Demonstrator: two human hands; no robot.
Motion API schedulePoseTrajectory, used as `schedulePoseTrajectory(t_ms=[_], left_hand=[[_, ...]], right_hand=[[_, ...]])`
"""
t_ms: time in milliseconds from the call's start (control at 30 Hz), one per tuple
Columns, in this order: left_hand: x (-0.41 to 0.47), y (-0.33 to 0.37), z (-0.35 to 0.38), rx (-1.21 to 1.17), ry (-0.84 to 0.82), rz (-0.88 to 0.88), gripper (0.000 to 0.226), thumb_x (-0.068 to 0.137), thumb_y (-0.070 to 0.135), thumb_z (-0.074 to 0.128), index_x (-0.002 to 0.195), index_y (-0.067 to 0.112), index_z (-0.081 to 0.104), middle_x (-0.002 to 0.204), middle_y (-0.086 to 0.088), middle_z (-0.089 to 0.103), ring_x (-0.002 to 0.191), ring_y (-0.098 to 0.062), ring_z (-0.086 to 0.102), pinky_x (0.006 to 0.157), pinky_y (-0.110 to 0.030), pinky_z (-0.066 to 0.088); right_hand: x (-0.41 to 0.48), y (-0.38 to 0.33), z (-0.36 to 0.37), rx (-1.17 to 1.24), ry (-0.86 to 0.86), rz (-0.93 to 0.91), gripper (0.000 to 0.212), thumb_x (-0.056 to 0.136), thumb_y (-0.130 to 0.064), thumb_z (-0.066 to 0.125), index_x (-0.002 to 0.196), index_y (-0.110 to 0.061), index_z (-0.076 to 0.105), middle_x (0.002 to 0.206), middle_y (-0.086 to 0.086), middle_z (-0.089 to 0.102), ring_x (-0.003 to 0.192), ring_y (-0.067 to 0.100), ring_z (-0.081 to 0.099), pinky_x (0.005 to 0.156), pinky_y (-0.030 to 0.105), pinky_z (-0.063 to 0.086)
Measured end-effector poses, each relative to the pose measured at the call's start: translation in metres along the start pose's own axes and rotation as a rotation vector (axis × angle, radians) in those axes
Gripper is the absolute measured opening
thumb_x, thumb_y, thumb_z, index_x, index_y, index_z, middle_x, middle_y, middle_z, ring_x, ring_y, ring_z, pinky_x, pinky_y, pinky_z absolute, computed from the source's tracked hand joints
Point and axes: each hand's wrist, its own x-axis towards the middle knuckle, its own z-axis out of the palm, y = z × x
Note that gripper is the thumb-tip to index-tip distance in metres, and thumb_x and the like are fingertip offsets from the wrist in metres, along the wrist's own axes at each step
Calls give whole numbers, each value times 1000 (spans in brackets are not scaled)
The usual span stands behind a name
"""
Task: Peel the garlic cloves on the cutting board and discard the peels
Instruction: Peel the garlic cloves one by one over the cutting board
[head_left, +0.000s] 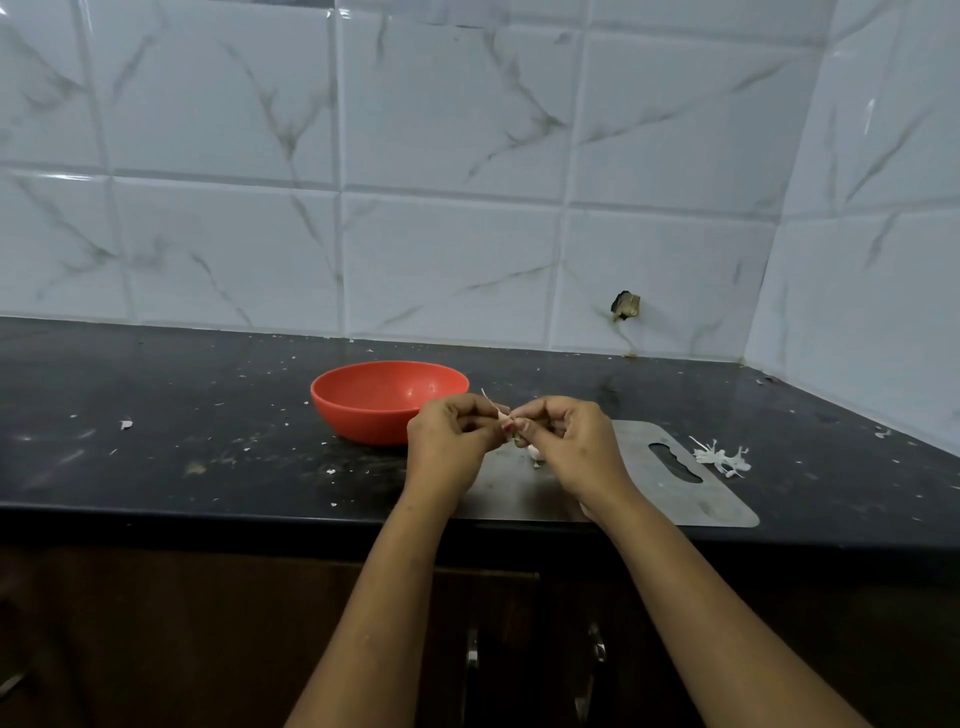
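Note:
Both hands meet above the left end of the steel cutting board (675, 499). My left hand (449, 441) and my right hand (571, 441) pinch one small garlic clove (504, 415) between their fingertips, with a thin strip of peel sticking up from it. Below the fingers another garlic clove (535, 452) lies on the board, partly hidden by my right hand. A pile of white peels (722, 457) lies on the counter just past the board's right end.
An orange-red bowl (379, 400) stands on the black counter (182, 415) left of the board, close behind my left hand. Small peel scraps dot the counter. Tiled walls close the back and the right side. Cabinet doors run below the counter's front edge.

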Motion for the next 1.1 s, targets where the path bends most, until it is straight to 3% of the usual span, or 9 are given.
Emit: schedulePoseTrajectory(t_ms=[167, 267, 367, 567, 667, 767, 833, 933, 1100], left_hand=[[7, -4, -8, 99, -37, -16, 17, 79, -5, 71, 80, 12, 72, 73, -9, 71, 69, -15, 67, 71, -23, 54], [11, -8, -12, 441, -11, 75, 16, 82, -1, 69, 92, 11, 74, 86, -5, 73, 80, -12, 69, 77, -17, 53], [7, -11, -11, 651, -30, 91, 23, 85, 1, 64, 103, 12, 73, 95, -5, 73, 89, -14, 67, 86, -21, 50], [5, -12, -10, 725, 38, 78, 24, 82, -1, 64, 101, 13, 69, 85, -1, 70, 88, -17, 65, 85, -28, 50], [8, -15, -8, 790, 81, 59, 13, 83, 8, 69, 93, 15, 66, 90, -5, 69, 89, -21, 64, 81, -32, 51], [8, -15, -3, 894, 110, 85, 9, 85, 11, 67, 92, 14, 63, 95, -6, 66, 90, -22, 61, 71, -27, 43], [8, -14, 0, 974, 111, 113, 9, 87, 12, 64, 96, 13, 60, 98, -5, 64, 92, -23, 59, 69, -24, 37], [9, -10, 5, 1055, 97, 143, 8, 91, 12, 61, 98, 13, 58, 98, -5, 62, 85, -20, 55, 67, -25, 36], [10, -3, 8, 1159, 51, 196, 8, 93, 8, 55, 96, 15, 53, 92, -4, 62, 74, -18, 46, 62, -29, 37]], right_hand=[[2, 4, 2, -71, 32, 18, 13, 89, -4, 64, 89, -9, 75, 68, -1, 69, 62, 2, 62, 56, 17, 46], [3, 4, 7, -322, -2, -59, 21, 91, -3, 59, 100, -11, 76, 81, -1, 72, 74, 4, 64, 67, 16, 47], [3, 5, 8, -490, -87, -76, 33, 92, 2, 51, 115, -10, 71, 99, 6, 73, 93, 14, 66, 82, 17, 46], [4, 6, -4, -375, 109, -48, 32, 94, 4, 46, 113, -6, 70, 97, 7, 72, 92, 13, 65, 81, 9, 44], [9, 11, -17, -444, 105, -1, 24, 94, -4, 54, 109, -9, 72, 105, 5, 72, 95, 11, 65, 86, 15, 45], [11, 15, -27, -663, -59, 95, 20, 94, -30, 59, 110, -26, 70, 107, -7, 71, 103, 10, 62, 99, 35, 42], [10, 14, -28, -779, -152, 130, 25, 92, -46, 57, 114, -36, 66, 112, -12, 68, 113, 10, 56, 96, 35, 31], [10, 15, -25, -874, -159, 85, 29, 91, -50, 55, 118, -42, 63, 120, -14, 65, 122, 13, 50, 86, 34, 22], [10, 19, -28, -805, -71, 88, 14, 90, -45, 60, 102, -40, 66, 103, -18, 65, 111, 10, 55, 83, 34, 23]])
